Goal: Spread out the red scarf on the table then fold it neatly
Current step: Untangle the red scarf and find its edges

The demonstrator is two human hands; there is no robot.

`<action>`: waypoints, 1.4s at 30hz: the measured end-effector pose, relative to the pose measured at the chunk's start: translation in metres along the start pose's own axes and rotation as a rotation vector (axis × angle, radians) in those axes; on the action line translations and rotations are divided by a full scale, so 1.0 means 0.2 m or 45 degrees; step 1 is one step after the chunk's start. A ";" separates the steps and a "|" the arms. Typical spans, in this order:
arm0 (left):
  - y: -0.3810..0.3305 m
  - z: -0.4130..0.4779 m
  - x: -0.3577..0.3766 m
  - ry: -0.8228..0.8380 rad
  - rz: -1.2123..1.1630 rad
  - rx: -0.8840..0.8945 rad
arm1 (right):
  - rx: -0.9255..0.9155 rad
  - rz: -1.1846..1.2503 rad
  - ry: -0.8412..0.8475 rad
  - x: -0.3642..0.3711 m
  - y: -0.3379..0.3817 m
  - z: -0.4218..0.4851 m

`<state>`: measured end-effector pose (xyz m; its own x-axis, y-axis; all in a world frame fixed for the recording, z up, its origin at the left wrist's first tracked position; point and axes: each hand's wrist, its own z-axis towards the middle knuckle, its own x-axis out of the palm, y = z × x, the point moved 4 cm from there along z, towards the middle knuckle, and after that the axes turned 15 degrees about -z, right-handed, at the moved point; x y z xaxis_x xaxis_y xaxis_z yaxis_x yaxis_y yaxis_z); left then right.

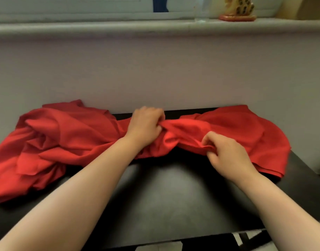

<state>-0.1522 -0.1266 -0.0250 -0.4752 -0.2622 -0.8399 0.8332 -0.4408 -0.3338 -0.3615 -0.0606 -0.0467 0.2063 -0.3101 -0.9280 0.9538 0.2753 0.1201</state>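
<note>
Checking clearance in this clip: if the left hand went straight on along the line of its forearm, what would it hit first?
Probably the pale wall just behind the far edge of the table. The left hand, gripping the red scarf, looks close to it, though depth is unclear.

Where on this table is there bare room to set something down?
Bare table lies between the forearms, nearer than the red scarf; a thin strip shows at the far edge beside the left hand. Scarf heaps crowd both ends.

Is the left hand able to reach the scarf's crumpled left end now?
Probably yes: nothing lies between the left hand and that end of the scarf, though it now grips the middle.
</note>
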 end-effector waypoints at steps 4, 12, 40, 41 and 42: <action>-0.07 -0.05 -0.14 -0.175 -0.627 0.287 | 0.157 0.015 -0.105 -0.04 -0.02 0.03; 0.02 -0.23 -0.14 0.031 -0.497 0.328 | 0.200 0.024 -0.059 -0.06 0.01 0.06; 0.05 -0.11 -0.01 0.102 -0.148 0.264 | -0.048 -0.209 0.266 0.05 0.11 0.08; 0.05 -0.13 -0.02 0.017 -0.196 0.264 | -0.047 -0.206 0.241 0.06 0.11 0.08; 0.05 -0.15 -0.03 -0.119 -0.222 0.266 | -0.016 -0.151 0.179 0.05 0.10 0.09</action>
<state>-0.1329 -0.1037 -0.0362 -0.6382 -0.2407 -0.7313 0.6648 -0.6512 -0.3659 -0.3370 -0.0744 -0.0472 0.0589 -0.2109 -0.9757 0.9667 0.2558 0.0030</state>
